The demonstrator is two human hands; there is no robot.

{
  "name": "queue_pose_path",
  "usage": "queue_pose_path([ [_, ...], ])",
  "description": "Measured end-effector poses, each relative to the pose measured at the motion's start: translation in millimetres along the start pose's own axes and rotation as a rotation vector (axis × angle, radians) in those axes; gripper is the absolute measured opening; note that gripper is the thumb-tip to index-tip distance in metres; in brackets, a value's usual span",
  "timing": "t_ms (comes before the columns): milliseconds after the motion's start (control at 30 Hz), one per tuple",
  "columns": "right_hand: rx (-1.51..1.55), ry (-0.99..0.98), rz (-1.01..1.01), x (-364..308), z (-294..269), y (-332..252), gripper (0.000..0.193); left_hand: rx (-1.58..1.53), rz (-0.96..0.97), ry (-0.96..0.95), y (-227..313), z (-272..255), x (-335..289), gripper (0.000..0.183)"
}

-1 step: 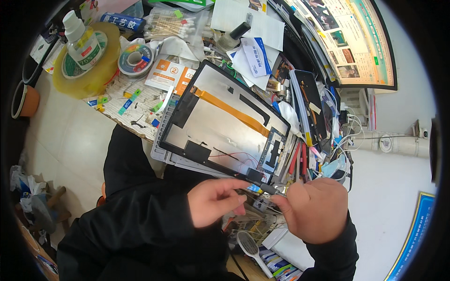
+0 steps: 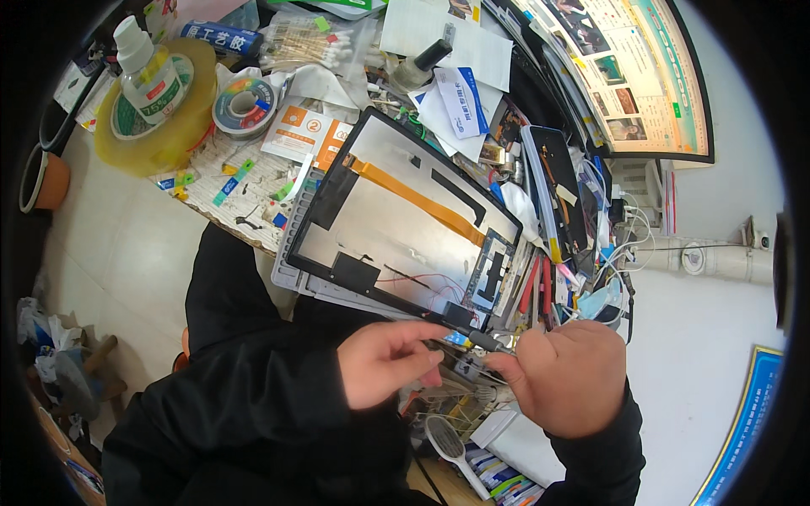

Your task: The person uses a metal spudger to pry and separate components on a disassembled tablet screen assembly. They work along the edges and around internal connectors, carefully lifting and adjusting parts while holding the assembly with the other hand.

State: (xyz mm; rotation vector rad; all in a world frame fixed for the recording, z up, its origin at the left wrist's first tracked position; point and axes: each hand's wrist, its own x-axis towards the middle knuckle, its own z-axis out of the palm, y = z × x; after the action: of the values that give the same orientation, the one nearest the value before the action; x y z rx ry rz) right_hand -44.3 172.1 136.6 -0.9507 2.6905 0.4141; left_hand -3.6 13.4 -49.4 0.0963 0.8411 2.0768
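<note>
Step in hand, by judgement: working a dark grey cylindrical piece (image 2: 484,340) at the near edge of the display panel (image 2: 375,223), back-side up over a grey vented case (image 2: 285,277); next move calls for steady hold, clear of thin red wires (image 2: 431,292). Right hand (image 2: 575,381): fingers clenched on the piece's right end. Left hand (image 2: 381,366): loosely curled, thumb and index parted, index at panel edge; contact unclear.

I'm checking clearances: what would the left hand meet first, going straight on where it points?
Probably the dark grey, cylindrical, plastic-looking piece just beyond the left hand, though depth is unclear.
</note>
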Motion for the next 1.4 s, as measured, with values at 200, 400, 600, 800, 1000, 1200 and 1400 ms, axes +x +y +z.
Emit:
queue_pose_path([
  [200,-0.024,-0.063,-0.024,5.6,-6.6,-3.9,0.026,-0.001,-0.002,0.002,-1.7,-1.7,-0.2,0.037],
  [400,0.048,0.003,-0.038,5.2,-2.7,-2.3,0.031,0.023,-0.036,0.015,1.2,-0.6,0.0,0.037],
  [600,0.015,0.023,-0.072,4.9,1.9,-0.3,0.032,-0.012,-0.008,0.017,3.0,0.5,-0.4,0.036],
  [800,0.045,-0.070,0.021,3.8,-5.6,-7.3,0.030,-0.029,0.005,0.029,-1.1,0.5,0.5,0.036],
  [1000,-0.010,-0.059,-0.040,7.2,-2.9,-3.0,0.030,-0.035,-0.008,0.024,-1.2,-0.5,0.5,0.037],
  [1200,0.039,-0.048,-0.013,7.8,-2.7,-3.7,0.027,-0.050,-0.002,0.034,0.6,0.8,-1.5,0.037],
  [1400,0.075,-0.019,0.044,8.3,-2.2,-5.5,0.026,-0.070,-0.009,0.064,2.0,3.4,1.1,0.035],
])
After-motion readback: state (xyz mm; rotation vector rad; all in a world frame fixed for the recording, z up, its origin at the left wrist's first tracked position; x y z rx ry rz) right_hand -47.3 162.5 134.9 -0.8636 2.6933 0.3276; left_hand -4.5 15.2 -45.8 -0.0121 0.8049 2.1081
